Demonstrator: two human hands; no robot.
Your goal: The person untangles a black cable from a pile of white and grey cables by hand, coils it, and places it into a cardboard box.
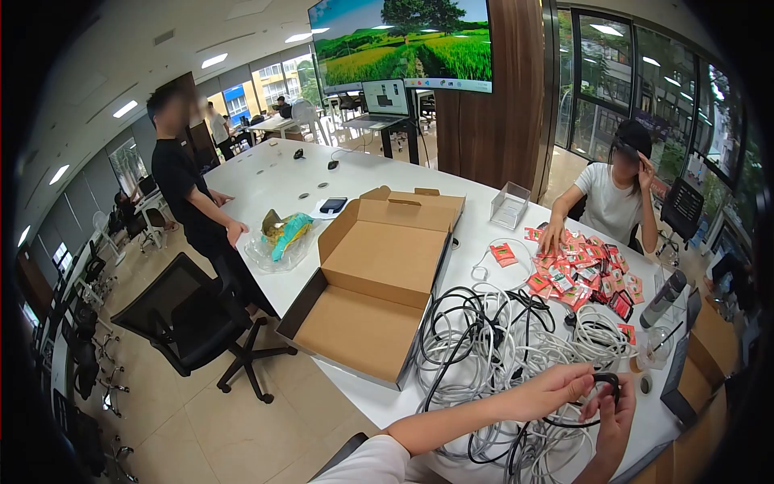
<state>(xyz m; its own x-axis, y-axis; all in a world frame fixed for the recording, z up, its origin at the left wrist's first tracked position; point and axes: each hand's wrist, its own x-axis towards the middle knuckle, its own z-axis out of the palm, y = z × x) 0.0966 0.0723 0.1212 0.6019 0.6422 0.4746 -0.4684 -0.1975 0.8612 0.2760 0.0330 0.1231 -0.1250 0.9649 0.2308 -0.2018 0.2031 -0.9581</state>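
My left hand [556, 389] reaches across from the lower left, its fingers pinched on a black cable [606, 377]. My right hand [617, 415] is close beside it, with fingers curled around the same cable, which bends in a small loop between the hands. Just beneath them lies a large tangle of white and grey cables [492, 355], with black cables [451, 310] mixed in. Whether the held cable runs into this heap is hard to make out.
An open cardboard box [363, 306] stands left of the cables. Red packets [576, 270] are piled before a seated person [617, 189]. A dark bottle [665, 298], a plastic cup [657, 347] and another box [705, 355] are at right. Another person [181, 185] stands at the left edge.
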